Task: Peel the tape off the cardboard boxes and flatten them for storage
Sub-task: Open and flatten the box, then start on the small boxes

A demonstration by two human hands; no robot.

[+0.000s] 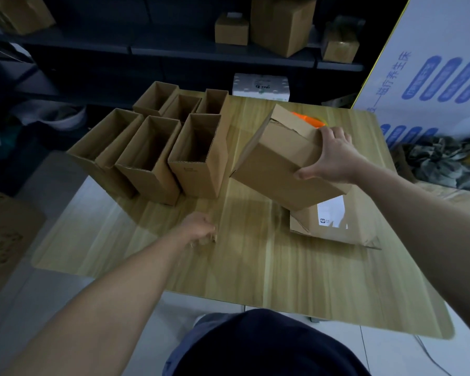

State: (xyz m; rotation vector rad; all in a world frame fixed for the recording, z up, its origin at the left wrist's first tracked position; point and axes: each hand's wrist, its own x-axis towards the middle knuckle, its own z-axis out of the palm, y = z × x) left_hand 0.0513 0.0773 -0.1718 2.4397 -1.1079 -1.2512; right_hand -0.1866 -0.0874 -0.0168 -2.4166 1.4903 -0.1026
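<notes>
The right hand [330, 156] grips a closed cardboard box [285, 158], tilted above a flatter labelled box [331, 221] at the tabletop's [255, 267] right, long axis running far-left to near-right. The left hand [201, 229], loosely curled and empty, rests near-left of it.

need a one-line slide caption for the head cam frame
Right hand grips a tilted cardboard box over the wooden table; left hand curled near open boxes.

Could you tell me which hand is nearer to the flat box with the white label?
Right. The right hand grips a tilted box just above the labelled box; the left hand rests on the table, farther to its left.
</notes>
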